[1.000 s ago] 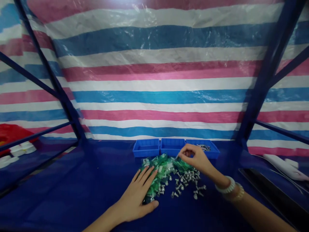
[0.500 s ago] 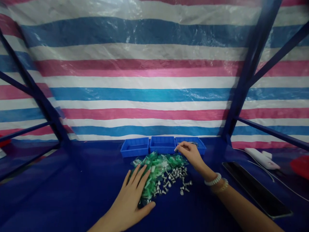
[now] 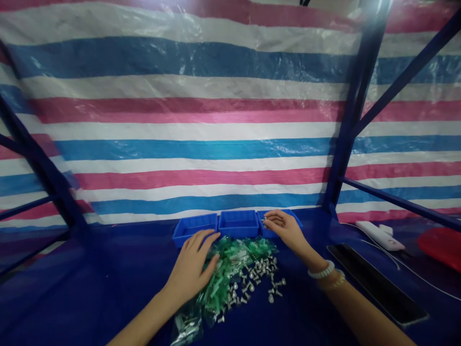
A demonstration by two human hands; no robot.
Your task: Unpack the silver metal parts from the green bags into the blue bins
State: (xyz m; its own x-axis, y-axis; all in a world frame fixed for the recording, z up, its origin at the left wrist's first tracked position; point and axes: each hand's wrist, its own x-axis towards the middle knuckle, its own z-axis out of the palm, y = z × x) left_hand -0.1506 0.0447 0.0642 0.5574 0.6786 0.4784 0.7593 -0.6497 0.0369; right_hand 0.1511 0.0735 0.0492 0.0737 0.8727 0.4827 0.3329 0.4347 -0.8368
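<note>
My left hand (image 3: 192, 262) has its fingers apart over the left side of a pile of green plastic packets (image 3: 225, 274), near the left blue bin (image 3: 195, 223). Fingers curled and pinched, my right hand (image 3: 286, 228) is over the right blue bin (image 3: 296, 218), with a small shiny metal piece (image 3: 265, 221) at its fingertips. Between these two bins stands the middle blue bin (image 3: 238, 222). Loose silver screws (image 3: 252, 278) lie scattered along the right side of the packets. Clear bags with metal pieces (image 3: 188, 324) are at the near left of the pile.
A black phone (image 3: 376, 283) lies on the blue table (image 3: 126, 278) at the right. Behind it are a white power strip (image 3: 380, 235) with cables and a red object (image 3: 441, 245). Blue metal posts (image 3: 347, 115) stand at both sides before a striped sheet.
My left hand has moved forward toward the left bin, uncovering clear bags at the near left. My right hand remains by the right bin, a metal piece now visible at its fingertips. The view has shifted slightly.
</note>
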